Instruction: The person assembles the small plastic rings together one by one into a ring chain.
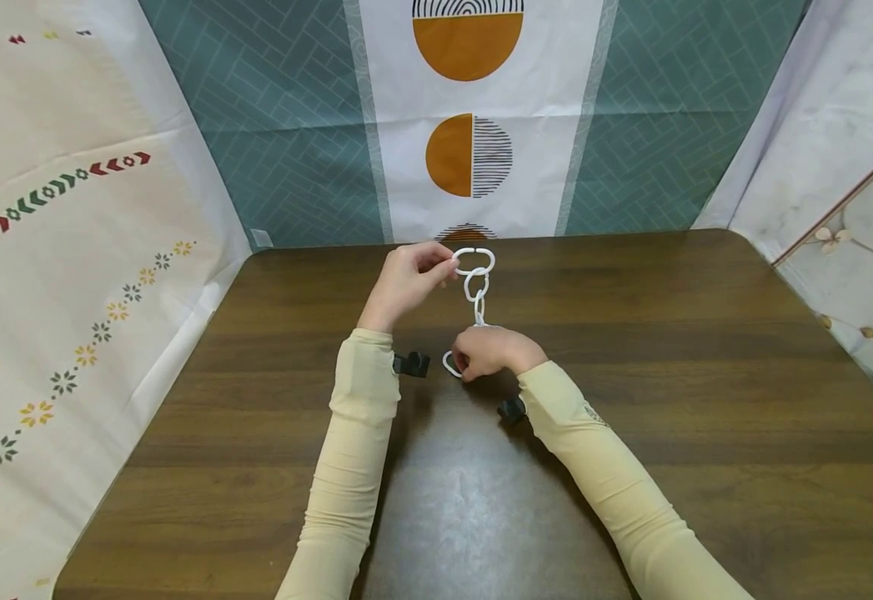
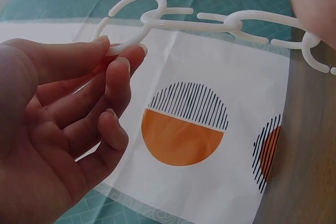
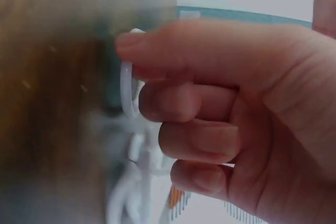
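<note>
A chain of white plastic links (image 2: 194, 25) with small gaps in their sides stretches between the two hands. At the upper end, my left hand (image 1: 409, 279) pinches the top link (image 1: 492, 260) between thumb and forefinger, its other fingers loosely bent. Below and to the right, my right hand (image 1: 490, 350) pinches a white link (image 3: 126, 90) between thumb and curled forefinger. That hand covers part of the chain in the head view, so I cannot tell whether its link joins the others.
A dark brown wooden table (image 1: 256, 467) lies under both hands. Behind it hangs a teal and white cloth (image 1: 293, 125) with orange half-circles. Patterned white cloths (image 1: 46, 275) hang at the sides. A small black device (image 1: 412, 364) sits at the left wrist.
</note>
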Available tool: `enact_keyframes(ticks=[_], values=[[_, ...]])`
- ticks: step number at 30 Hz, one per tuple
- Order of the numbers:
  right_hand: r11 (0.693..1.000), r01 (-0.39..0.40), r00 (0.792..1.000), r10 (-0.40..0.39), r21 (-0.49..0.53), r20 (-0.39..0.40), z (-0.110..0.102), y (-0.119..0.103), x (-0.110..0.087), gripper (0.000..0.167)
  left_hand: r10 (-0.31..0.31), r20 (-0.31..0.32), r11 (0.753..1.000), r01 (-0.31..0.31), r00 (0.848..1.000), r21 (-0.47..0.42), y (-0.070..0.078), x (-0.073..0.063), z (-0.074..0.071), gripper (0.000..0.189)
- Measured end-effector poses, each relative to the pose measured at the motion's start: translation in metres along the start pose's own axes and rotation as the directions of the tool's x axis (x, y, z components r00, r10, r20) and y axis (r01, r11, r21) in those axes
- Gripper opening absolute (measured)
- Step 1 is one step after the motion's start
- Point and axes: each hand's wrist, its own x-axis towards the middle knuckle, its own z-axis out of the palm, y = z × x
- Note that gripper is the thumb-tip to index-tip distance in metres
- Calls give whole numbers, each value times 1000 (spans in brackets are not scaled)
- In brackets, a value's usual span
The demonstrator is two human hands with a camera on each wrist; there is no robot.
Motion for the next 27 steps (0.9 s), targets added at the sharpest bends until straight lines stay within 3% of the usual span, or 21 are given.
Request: enact_keyframes(ticks=[5,10,12,17,20,24,27], values=[[992,82,994,-75,99,-74,-13,10,-11,5,4,0,1000,-4,1000,-2,0,1,1,17],[959,167,969,-117,228,-217,-27,19,-28,6,-1,-2,1000,1,1000,-8,0,2,3,18],[936,185,957,-102,300,-272,-32,22,-36,7,1,0,1000,-1,1000,-12,0,2,4,17],[843,204,925,1,498,-380,-45,27,-57,8,7,-2,1000,-7,1000,-11,-1,2,5,17],[806,207,878,97,555,-469,-51,29,-67,7,-3,4,1000,3,1000,-7,0,2,6,17],[776,219,770,235,592,-593,-56,33,-74,7,-16,22,1000,16,1000,-10,0,2,6,16],[741,229,695,329,631,-639,-59,33,-75,9,-11,33,1000,12,999,-10,1,2,7,15]])
